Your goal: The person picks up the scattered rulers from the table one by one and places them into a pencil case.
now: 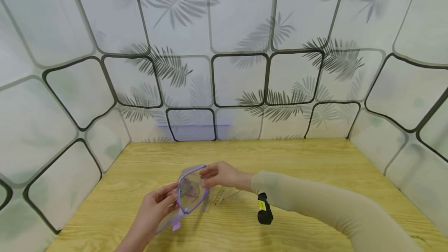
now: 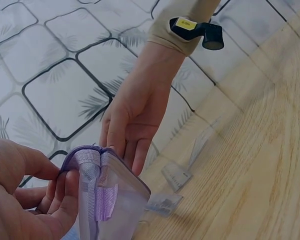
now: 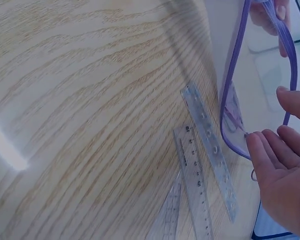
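Note:
My left hand [image 1: 155, 205] pinches the side of a clear pouch with a purple zip edge [image 3: 233, 55]. The pouch's mouth gapes toward my right hand [image 1: 222, 175]. In the right wrist view, my right fingers [image 3: 262, 155] reach to the mouth, thumb apart, with nothing visibly gripped. A transparent flat piece with pinkish marks [image 3: 235, 112] shows inside the pouch; its exact kind is unclear. A purple fabric tab [image 2: 107, 202] hangs at the zip's end. Beside the pouch, two clear rulers [image 3: 210, 145] and a clear pointed piece with markings [image 3: 170, 210] lie on the table.
The wooden table [image 1: 297, 158] is enclosed at the back and sides by patterned curtain-like walls [image 1: 241, 81]. A black device with a yellow label [image 1: 264, 208] is strapped at my right wrist.

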### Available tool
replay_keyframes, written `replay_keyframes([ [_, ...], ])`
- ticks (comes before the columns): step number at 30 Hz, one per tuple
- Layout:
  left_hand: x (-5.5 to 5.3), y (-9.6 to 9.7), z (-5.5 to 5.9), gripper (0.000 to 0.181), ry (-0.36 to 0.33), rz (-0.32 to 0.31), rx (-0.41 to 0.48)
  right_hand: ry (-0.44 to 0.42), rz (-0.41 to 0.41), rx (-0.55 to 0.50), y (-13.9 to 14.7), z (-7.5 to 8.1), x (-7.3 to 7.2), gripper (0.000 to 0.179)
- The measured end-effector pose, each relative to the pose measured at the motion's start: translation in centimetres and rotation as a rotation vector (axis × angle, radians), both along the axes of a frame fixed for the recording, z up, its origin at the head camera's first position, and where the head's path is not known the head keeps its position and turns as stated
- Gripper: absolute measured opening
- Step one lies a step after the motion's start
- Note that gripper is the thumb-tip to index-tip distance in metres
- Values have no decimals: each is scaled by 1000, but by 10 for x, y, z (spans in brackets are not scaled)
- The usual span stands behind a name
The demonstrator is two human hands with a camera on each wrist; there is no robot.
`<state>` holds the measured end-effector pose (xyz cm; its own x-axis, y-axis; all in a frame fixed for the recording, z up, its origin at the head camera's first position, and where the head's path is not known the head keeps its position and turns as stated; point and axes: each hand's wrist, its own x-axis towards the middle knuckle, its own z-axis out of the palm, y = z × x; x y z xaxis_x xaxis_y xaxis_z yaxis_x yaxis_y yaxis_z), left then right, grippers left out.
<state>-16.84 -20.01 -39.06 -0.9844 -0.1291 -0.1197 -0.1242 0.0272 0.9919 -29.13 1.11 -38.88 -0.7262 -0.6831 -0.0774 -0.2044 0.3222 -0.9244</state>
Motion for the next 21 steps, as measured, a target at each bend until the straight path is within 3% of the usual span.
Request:
replay_keyframes([
  [12, -1, 0, -1, 42, -2, 4, 9, 37, 40, -49, 15, -7, -7, 48],
  [21, -1, -3, -3, 43, 17, 5, 10, 188, 88, 36, 33, -6, -11, 50],
])
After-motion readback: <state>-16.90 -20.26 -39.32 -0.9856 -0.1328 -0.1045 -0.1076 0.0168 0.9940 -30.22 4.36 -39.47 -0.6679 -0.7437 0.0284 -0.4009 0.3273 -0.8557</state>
